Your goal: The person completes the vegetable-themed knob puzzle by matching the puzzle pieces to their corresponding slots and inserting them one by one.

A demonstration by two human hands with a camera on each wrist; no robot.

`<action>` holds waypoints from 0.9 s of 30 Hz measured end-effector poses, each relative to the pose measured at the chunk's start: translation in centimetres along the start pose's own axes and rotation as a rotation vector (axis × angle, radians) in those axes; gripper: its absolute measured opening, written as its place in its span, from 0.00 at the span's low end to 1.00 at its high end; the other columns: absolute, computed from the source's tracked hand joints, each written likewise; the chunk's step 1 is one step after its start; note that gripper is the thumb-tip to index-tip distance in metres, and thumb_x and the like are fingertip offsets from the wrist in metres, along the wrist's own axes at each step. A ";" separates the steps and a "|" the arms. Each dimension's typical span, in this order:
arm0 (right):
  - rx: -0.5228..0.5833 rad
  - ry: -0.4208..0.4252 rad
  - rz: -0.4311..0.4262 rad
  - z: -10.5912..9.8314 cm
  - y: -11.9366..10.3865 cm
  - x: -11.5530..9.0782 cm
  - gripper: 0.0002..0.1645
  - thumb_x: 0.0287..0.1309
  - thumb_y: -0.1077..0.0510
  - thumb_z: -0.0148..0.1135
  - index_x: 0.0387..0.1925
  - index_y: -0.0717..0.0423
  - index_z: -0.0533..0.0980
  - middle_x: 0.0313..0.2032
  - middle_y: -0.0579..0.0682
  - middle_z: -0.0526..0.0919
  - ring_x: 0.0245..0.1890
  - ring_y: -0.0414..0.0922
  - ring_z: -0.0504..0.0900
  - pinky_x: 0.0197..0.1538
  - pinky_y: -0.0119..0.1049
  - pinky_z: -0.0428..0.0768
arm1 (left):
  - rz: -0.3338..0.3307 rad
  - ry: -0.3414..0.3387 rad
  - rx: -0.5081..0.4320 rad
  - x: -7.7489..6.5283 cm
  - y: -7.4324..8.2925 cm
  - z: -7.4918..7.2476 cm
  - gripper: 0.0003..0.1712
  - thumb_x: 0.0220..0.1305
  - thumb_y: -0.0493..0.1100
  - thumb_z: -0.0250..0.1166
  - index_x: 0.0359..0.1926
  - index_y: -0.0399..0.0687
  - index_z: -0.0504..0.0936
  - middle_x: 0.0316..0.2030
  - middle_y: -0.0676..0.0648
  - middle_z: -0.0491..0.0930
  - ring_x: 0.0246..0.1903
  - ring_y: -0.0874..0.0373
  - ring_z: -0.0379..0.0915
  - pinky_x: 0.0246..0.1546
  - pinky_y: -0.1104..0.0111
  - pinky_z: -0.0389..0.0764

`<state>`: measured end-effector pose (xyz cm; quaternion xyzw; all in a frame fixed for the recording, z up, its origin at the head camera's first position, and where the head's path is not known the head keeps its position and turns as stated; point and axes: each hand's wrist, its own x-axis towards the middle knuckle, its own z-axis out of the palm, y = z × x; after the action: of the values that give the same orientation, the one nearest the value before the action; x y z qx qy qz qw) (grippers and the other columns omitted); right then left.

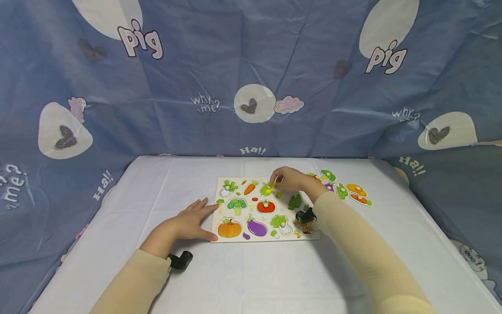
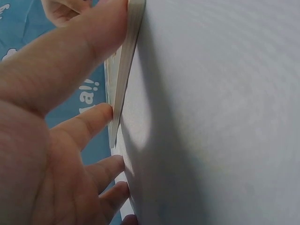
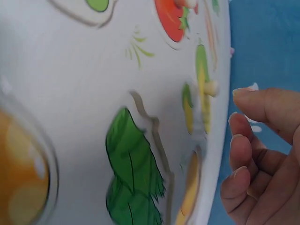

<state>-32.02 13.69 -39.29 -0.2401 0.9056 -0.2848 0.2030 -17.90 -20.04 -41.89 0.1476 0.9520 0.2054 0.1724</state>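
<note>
A pale wooden vegetable puzzle board (image 1: 284,208) lies on the table. My left hand (image 1: 192,222) spreads at its left side, with the thumb (image 2: 101,33) on the near corner and the index finger at the edge. Over the far part is my right hand (image 1: 292,179), its fingertips close to the corn piece (image 1: 267,189). The right wrist view shows the thumb (image 3: 262,101) and loosely bent fingers just apart from the corn's knob (image 3: 212,88), holding nothing. A tomato piece (image 1: 266,207) and a cabbage piece (image 1: 280,223) sit in the board.
Several loose knobbed pieces lie right of the board, among them broccoli (image 1: 327,175), a leafy green (image 1: 341,191), a potato (image 1: 356,189) and a carrot (image 1: 361,199). The white tablecloth (image 1: 243,279) ends at a blue printed curtain (image 1: 219,135).
</note>
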 end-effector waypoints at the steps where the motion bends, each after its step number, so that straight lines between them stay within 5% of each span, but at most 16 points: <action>1: -0.003 -0.001 -0.005 -0.2 0.1 -0.3 0.07 0.66 0.63 0.62 0.44 0.57 0.81 0.37 0.51 0.80 0.34 0.45 0.76 0.37 0.36 0.76 | 0.000 0.000 0.000 0.0 0.0 0.0 0.60 0.46 0.65 0.77 0.76 0.52 0.61 0.77 0.32 0.46 0.75 0.30 0.37 0.68 0.32 0.47; 27: -0.017 0.082 -0.024 -4.1 4.2 -7.6 0.09 0.64 0.62 0.65 0.45 0.61 0.80 0.35 0.49 0.80 0.36 0.47 0.76 0.44 0.40 0.77 | -0.006 -0.004 -0.006 0.0 0.0 0.1 0.60 0.46 0.64 0.77 0.77 0.52 0.61 0.77 0.32 0.46 0.75 0.30 0.37 0.68 0.32 0.47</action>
<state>-29.34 22.60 -37.03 -0.2410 0.9126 -0.2889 0.1602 -17.92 -20.03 -41.98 0.1447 0.9515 0.2072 0.1753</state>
